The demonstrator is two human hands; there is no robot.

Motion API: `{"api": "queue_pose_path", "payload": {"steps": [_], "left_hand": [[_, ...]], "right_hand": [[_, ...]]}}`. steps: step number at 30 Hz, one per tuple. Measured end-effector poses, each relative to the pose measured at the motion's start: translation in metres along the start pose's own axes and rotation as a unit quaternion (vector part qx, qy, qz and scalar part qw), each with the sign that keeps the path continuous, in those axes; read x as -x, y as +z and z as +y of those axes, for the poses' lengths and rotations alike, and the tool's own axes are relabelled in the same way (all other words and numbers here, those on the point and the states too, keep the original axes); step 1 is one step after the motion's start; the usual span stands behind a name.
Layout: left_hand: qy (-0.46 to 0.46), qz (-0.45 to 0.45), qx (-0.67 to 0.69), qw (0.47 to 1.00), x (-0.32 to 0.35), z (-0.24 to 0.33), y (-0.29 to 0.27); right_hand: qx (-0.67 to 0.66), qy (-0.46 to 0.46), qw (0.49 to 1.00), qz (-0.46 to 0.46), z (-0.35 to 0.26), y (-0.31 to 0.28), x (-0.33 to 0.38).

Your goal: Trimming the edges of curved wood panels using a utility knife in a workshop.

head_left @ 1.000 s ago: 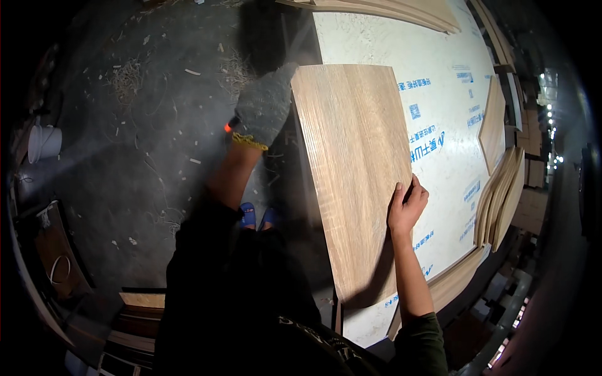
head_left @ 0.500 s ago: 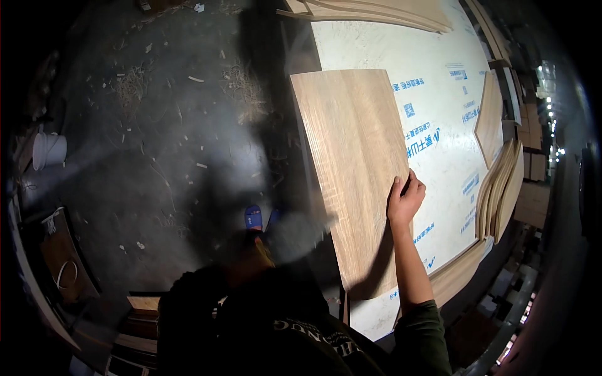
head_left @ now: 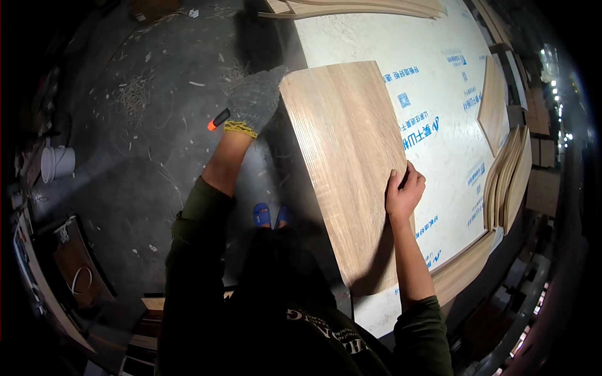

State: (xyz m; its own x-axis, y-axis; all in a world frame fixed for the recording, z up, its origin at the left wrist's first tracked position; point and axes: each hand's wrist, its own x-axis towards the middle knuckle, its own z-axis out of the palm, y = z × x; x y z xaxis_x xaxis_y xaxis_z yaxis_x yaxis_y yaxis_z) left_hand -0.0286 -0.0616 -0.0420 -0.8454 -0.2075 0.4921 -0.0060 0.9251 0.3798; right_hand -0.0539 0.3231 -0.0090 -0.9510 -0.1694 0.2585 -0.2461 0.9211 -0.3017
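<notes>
A wood-grain panel (head_left: 342, 169) lies lengthwise on a white printed board (head_left: 451, 188), its left edge overhanging the side. My bare right hand (head_left: 404, 191) grips the panel's right edge, thumb on top. At the panel's far left corner is my left hand (head_left: 257, 97), in a grey knit glove with a yellow cuff. It is closed around a tool whose black and orange handle end (head_left: 219, 119) sticks out beside the cuff. The tool's working end is hidden by the glove, and I cannot make out its kind.
Curved wood strips (head_left: 357, 7) lie along the board's far end. Stacked wood-grain pieces (head_left: 505, 182) stand at its right edge, with a pointed panel (head_left: 492, 106) beyond them. A white bucket (head_left: 58, 164) and scattered shavings (head_left: 133, 97) are on the floor.
My gloved left hand has come up from a blur near my body to the panel's far left corner, with the tool. My right hand keeps its grip. The view has shifted slightly.
</notes>
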Motion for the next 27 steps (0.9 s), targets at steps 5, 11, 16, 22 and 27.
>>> {"api": "queue_pose_path", "payload": {"steps": [5, 11, 16, 22, 27], "left_hand": [[0.081, 0.038, -0.233, 0.968, 0.027, 0.049, -0.011], [0.03, -0.12, 0.229, 0.966, 0.109, 0.092, -0.016], [0.087, 0.162, -0.265, 0.946, 0.048, 0.036, 0.013], [-0.215, 0.053, 0.28, 0.934, 0.053, 0.105, -0.022], [-0.001, -0.237, 0.051, 0.97, 0.132, 0.171, -0.052]], "right_hand": [[0.009, 0.004, 1.0, 0.005, 0.004, -0.004, -0.002], [0.011, -0.004, 1.0, 0.012, 0.003, -0.001, -0.001], [0.01, -0.021, 1.0, 0.018, 0.006, 0.0, -0.001], [0.005, -0.035, 0.999, 0.028, 0.006, 0.004, -0.002], [0.038, -0.046, 0.998, 0.02, 0.003, -0.001, -0.003]]}}
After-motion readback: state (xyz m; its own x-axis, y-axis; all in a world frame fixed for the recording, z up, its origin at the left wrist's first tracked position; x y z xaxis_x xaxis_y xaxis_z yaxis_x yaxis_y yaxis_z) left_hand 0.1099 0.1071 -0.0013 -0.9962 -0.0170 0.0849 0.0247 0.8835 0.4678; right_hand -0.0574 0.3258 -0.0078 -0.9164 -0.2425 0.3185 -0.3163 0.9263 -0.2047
